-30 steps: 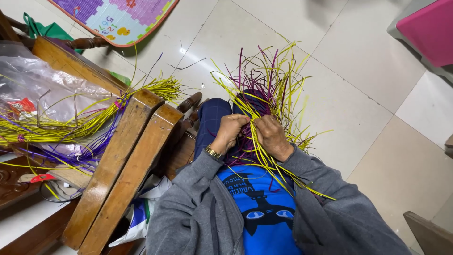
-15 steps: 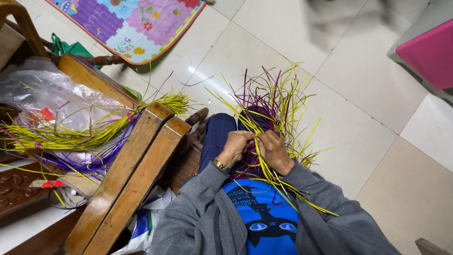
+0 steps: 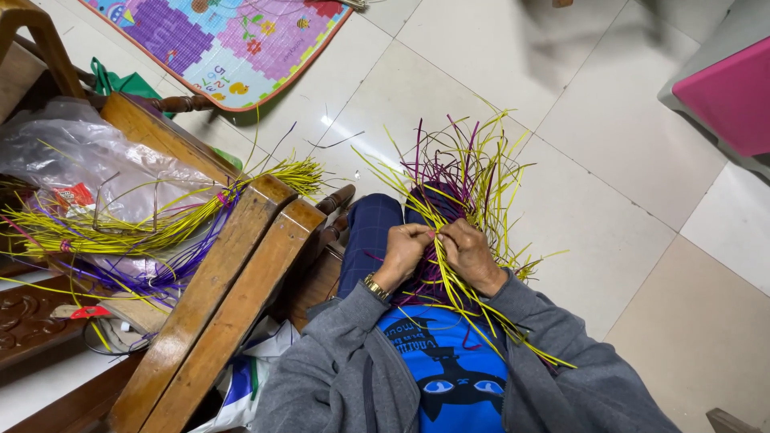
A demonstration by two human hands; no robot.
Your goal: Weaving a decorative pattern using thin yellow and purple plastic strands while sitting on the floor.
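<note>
A half-woven piece of yellow and purple strips (image 3: 461, 180) rests on my lap, its loose ends fanning out over the floor. My left hand (image 3: 403, 250), with a gold watch on the wrist, pinches strips at the near edge of the weave. My right hand (image 3: 469, 255) grips strips right beside it, fingertips almost touching the left. Long yellow strips (image 3: 489, 321) trail back across my blue shirt and grey sleeves.
A wooden bench frame (image 3: 228, 281) stands at my left. On it lie a bundle of yellow and purple strips (image 3: 136, 228) and a clear plastic bag (image 3: 88, 164). A colourful play mat (image 3: 228, 40) lies on the tiled floor, and a pink-topped table (image 3: 726, 92) stands at the right.
The view has tilted and shifted, showing more of the play mat and floor. Both hands stay on the weave, working the strips close together.
</note>
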